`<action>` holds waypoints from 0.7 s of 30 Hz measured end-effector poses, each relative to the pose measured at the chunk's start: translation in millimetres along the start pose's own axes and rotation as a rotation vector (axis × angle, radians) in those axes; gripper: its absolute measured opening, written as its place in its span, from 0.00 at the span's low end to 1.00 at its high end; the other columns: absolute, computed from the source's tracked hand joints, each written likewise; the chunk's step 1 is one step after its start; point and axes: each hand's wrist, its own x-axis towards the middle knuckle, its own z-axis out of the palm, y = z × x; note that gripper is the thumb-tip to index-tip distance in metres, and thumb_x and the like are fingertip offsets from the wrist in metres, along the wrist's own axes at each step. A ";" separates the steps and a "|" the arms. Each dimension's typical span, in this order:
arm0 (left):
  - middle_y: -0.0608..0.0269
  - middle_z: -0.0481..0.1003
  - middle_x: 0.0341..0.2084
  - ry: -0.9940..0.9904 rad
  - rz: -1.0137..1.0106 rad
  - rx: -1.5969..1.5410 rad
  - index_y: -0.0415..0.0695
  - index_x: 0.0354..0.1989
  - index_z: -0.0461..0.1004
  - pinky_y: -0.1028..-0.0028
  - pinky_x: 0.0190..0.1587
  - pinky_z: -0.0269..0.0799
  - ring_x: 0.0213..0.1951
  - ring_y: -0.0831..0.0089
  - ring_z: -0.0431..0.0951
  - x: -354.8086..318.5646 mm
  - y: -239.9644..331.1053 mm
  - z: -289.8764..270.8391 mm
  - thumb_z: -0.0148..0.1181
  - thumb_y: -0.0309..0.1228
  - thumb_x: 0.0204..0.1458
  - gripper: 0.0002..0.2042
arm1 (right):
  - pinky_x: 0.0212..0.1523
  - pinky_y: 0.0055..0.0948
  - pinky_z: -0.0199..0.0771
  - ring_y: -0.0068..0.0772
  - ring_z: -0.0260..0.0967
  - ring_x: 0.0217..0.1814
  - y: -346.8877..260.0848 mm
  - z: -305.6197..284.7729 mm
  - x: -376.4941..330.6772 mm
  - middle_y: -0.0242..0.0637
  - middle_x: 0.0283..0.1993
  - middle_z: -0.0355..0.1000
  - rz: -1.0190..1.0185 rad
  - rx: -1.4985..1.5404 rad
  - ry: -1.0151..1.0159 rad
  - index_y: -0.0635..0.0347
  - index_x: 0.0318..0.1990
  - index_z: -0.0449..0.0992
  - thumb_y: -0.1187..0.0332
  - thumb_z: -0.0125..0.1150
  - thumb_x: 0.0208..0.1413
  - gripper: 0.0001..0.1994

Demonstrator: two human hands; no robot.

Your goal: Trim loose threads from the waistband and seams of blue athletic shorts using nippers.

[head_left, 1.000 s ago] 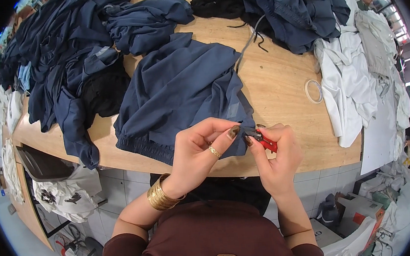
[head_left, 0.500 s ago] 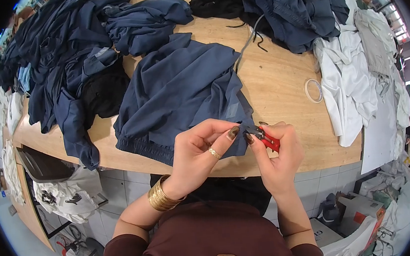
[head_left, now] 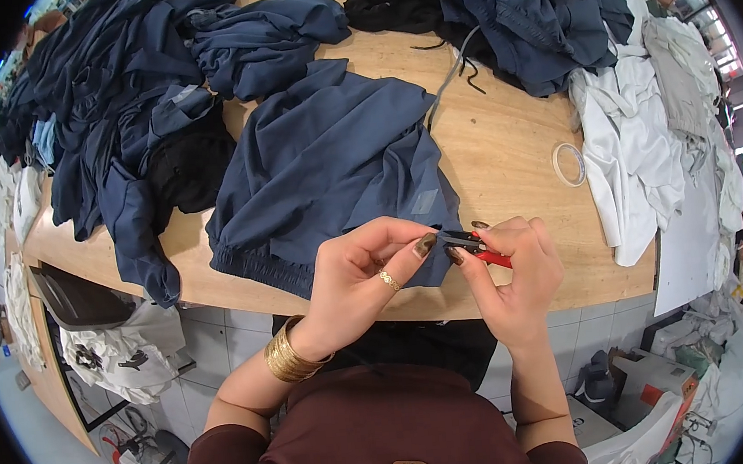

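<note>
Navy shorts or trousers with a gathered elastic waistband, a dark blue garment (head_left: 321, 157), lie spread on the wooden table before me. My left hand (head_left: 362, 273) pinches the near right edge of this garment between thumb and forefinger. In my right hand (head_left: 516, 263) are small thread snips (head_left: 490, 257) with red handles and dark blades. The blades point left, their tips at the cloth beside my left fingertips. Whether the tips touch a thread cannot be made out. A small translucent patch (head_left: 424, 203) shows on the garment just above.
Heaped navy garments (head_left: 111, 78) cover the far left of the wooden table (head_left: 515, 157), with more navy clothing (head_left: 520, 16) at the far right. White garments (head_left: 628, 139) hang along the right side. A tape roll (head_left: 569, 165) lies near them; a grey cord (head_left: 455, 70) crosses the tabletop.
My right hand has shifted slightly right, and the snips have turned to lie more level, with their blades toward the cloth. My left hand keeps its pinch in nearly the same place.
</note>
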 end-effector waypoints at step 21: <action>0.64 0.76 0.33 -0.013 0.017 0.083 0.32 0.42 0.71 0.87 0.36 0.67 0.34 0.87 0.71 0.0 0.4 -1.1 0.52 0.22 0.55 0.09 | 0.27 0.25 0.59 0.29 0.62 0.24 1.9 -4.1 2.8 0.31 0.25 0.68 0.003 0.049 -0.070 0.57 0.30 0.71 0.72 0.68 0.36 0.12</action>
